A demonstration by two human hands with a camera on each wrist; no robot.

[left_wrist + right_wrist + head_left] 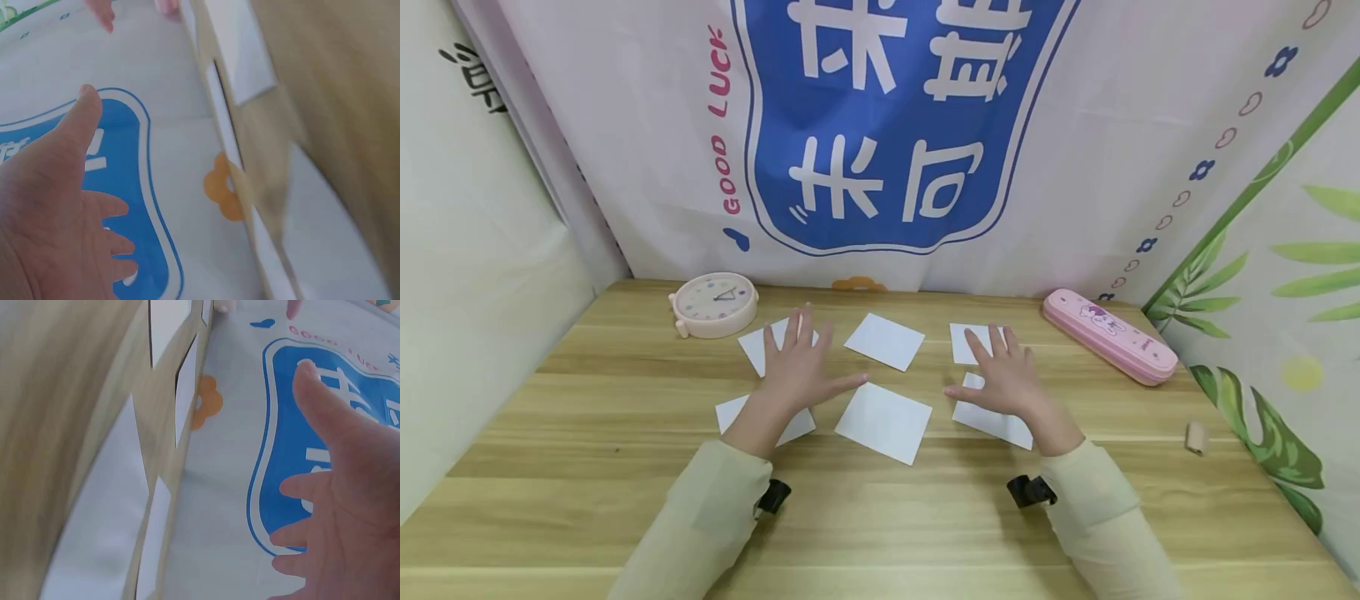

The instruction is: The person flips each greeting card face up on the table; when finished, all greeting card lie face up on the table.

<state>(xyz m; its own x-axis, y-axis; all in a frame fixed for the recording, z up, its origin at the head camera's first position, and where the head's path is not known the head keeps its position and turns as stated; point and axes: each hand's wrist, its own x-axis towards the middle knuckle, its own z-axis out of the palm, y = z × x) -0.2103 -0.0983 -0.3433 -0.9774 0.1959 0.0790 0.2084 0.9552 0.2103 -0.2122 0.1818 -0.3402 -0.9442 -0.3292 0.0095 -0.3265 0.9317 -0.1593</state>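
Note:
Several white cards lie in two rows of three on the wooden table. My left hand (793, 367) is spread with nothing in it, above the upper left card (756, 347) and the lower left card (796, 427). My right hand (1009, 382), also spread and holding nothing, is over the upper right card (960, 347) and the lower right card (991, 422); both hands partly hide the cards under them. Between the hands lie the upper middle card (884, 341) and the lower middle card (884, 423). Both wrist views show the palms raised off the table.
A round pale pink clock (713, 304) sits at the back left of the table (887, 525). At the back right is a pink pencil case (1108, 335), with a small beige object (1197, 437) nearer the right edge. A printed curtain (647, 167) hangs behind.

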